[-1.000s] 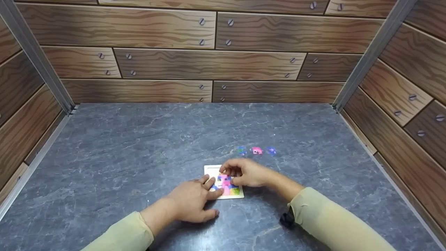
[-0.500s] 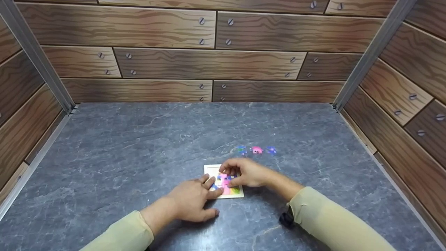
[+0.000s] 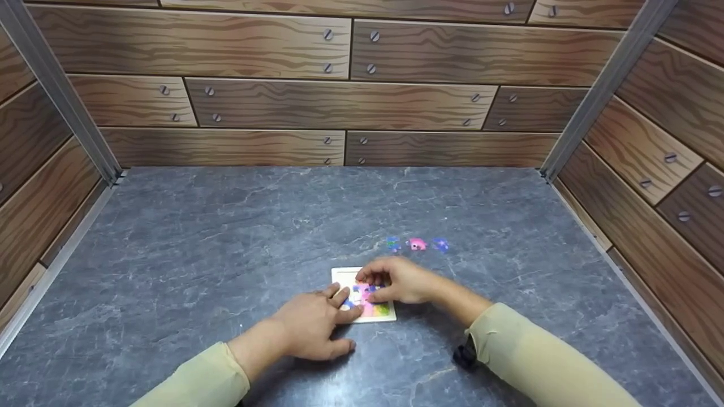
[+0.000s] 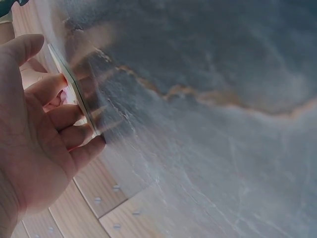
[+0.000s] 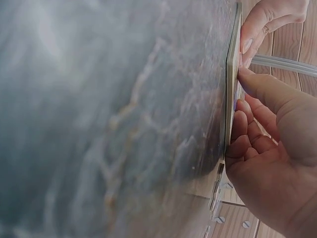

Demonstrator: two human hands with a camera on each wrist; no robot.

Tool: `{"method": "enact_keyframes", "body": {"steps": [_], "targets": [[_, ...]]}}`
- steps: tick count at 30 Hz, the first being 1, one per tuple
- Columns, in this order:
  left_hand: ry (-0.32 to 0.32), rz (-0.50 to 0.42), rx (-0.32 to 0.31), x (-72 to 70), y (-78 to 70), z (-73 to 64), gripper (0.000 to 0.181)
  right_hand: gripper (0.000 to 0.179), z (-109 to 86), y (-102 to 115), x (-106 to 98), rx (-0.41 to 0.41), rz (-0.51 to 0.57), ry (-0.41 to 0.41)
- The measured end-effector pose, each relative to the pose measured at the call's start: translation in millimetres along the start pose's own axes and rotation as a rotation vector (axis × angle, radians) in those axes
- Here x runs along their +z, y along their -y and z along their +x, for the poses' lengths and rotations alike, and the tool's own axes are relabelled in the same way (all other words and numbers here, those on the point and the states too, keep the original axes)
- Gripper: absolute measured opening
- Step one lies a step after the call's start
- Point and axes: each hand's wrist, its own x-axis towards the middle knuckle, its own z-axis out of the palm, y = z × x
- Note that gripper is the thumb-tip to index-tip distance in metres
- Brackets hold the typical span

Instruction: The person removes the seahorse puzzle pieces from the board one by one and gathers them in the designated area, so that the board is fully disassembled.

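Note:
A small jigsaw puzzle board (image 3: pixel 341 270) with a pale frame lies flat on the table, partly filled with pink, blue, yellow and green pieces. My left hand (image 3: pixel 310 328) rests on its left side, fingers spread and fairly straight. Over the board's right half, my right hand (image 3: pixel 404 281) has its fingers curled and its thumb on the puzzle. In the right wrist view, a sliver of blue-purple puzzle piece (image 5: pixel 236 105) shows between that thumb and the fingers (image 5: pixel 239 124); most of it is hidden. Behind the board lie a blue-green piece (image 3: pixel 392 243), a pink piece (image 3: pixel 417 244) and a blue-purple piece (image 3: pixel 440 243).
The grey marbled table (image 3: pixel 226 226) is bounded by a wood-patterned back wall (image 3: pixel 339 104) and similar side walls. Metal strips run along the corners and side edges. A dark band (image 3: pixel 466 356) sits at the right sleeve's cuff.
My right thumb has shifted slightly left across the puzzle since one second ago. The left hand, the board and the loose pieces stay where they were.

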Motion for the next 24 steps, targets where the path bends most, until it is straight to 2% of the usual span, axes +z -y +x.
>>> {"method": "enact_keyframes", "body": {"steps": [9, 16, 21, 24], "targets": [[0.014, -0.003, -0.013, 1.7, 0.3, 0.8, 0.066, 0.032, 0.2, -1.1, 0.0, 0.027, 0.006, -0.005], [0.032, -0.008, -0.026, 2.4, 0.1, 1.5, 0.066, 0.032, -0.3, -4.3, -0.1, 0.016, 0.049, -0.014], [0.029, -0.013, -0.025, 2.0, 0.2, 1.3, 0.066, 0.032, -0.9, -0.3, -2.1, 0.025, 0.085, -0.017], [0.021, -0.011, -0.021, 1.6, -0.3, 0.7, 0.066, 0.033, -1.4, 4.4, -5.0, 0.029, 0.07, -0.038]]}}
